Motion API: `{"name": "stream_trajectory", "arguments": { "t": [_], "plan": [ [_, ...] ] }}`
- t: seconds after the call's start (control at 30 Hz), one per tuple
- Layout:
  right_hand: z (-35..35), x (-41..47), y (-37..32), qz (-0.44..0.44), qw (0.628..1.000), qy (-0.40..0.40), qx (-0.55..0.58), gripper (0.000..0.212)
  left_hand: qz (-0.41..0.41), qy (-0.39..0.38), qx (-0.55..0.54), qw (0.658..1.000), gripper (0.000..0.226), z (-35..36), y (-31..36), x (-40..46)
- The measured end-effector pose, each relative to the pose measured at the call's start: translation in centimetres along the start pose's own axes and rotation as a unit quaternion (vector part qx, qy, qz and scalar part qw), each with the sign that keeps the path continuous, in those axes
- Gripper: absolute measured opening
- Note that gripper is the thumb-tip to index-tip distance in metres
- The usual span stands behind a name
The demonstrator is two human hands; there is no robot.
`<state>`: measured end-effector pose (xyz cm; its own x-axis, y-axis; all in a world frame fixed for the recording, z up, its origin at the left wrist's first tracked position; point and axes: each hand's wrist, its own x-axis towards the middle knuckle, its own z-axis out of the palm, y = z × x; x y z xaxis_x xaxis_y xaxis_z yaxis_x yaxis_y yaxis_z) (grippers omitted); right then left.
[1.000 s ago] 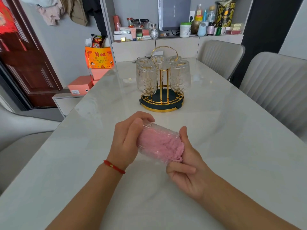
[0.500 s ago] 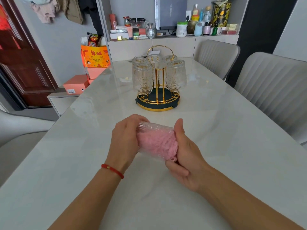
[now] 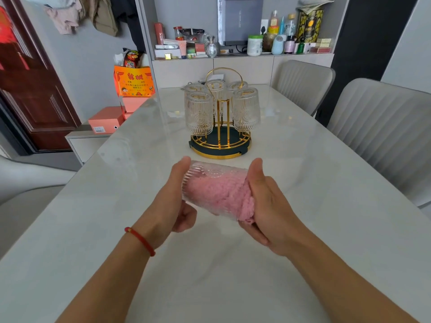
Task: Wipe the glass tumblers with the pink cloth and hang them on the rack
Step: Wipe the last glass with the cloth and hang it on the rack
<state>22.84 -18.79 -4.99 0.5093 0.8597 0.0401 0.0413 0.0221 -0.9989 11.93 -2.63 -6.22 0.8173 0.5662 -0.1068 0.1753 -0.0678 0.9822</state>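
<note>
A ribbed glass tumbler (image 3: 200, 174) lies on its side above the table, held between both hands. My left hand (image 3: 173, 201) cups its base end, thumb on top. The pink cloth (image 3: 219, 194) is stuffed inside the tumbler and bulges out of its mouth, where my right hand (image 3: 265, 201) grips it. Behind, a gold wire rack (image 3: 220, 145) with a dark round base carries several tumblers (image 3: 199, 113) hung upside down.
The pale marble table (image 3: 303, 229) runs away from me. Two grey chairs (image 3: 377, 134) stand on the right. A shelf (image 3: 233, 55) full of bottles and boxes lies behind the table's far end. Orange boxes (image 3: 107, 122) sit on a low cabinet at left.
The tumbler has turned in my hands and sits more level. My left thumb has slid back toward its base, and my right hand has shifted at the mouth with the cloth.
</note>
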Motion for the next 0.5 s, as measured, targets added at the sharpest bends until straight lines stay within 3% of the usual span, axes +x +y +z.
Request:
{"name": "stream_trajectory", "arguments": {
  "t": [0.07, 0.17, 0.3, 0.37, 0.43, 0.5],
  "plan": [
    [0.3, 0.0, 0.2, -0.043, 0.996, 0.015, -0.075, 0.096, -0.053, 0.022, -0.016, 0.998, 0.068, 0.1, 0.3, 0.1],
    [1.3, 0.0, 0.7, -0.061, 0.994, 0.025, -0.085, 0.077, -0.075, 0.067, -0.054, 0.993, 0.051, 0.8, 0.6, 0.0],
    [1.1, 0.4, 2.0, 0.058, 0.996, 0.028, 0.067, 0.094, -0.04, 0.153, -0.085, 0.984, 0.039, 2.6, 0.8, 0.2],
    [0.5, 0.5, 2.3, 0.13, 0.959, -0.003, 0.253, 0.086, 0.036, 0.183, -0.043, 0.982, 0.036, 3.4, 0.9, 0.2],
    [0.1, 0.7, 2.5, 0.139, 0.883, -0.049, 0.445, 0.077, 0.201, 0.193, 0.025, 0.96, 0.04, 3.5, 0.5, 0.0],
    [-0.1, 0.9, 2.8, 0.139, 0.836, -0.069, 0.526, 0.077, 0.313, 0.142, 0.063, 0.937, 0.042, 2.8, -0.4, 0.1]
  ]
}}
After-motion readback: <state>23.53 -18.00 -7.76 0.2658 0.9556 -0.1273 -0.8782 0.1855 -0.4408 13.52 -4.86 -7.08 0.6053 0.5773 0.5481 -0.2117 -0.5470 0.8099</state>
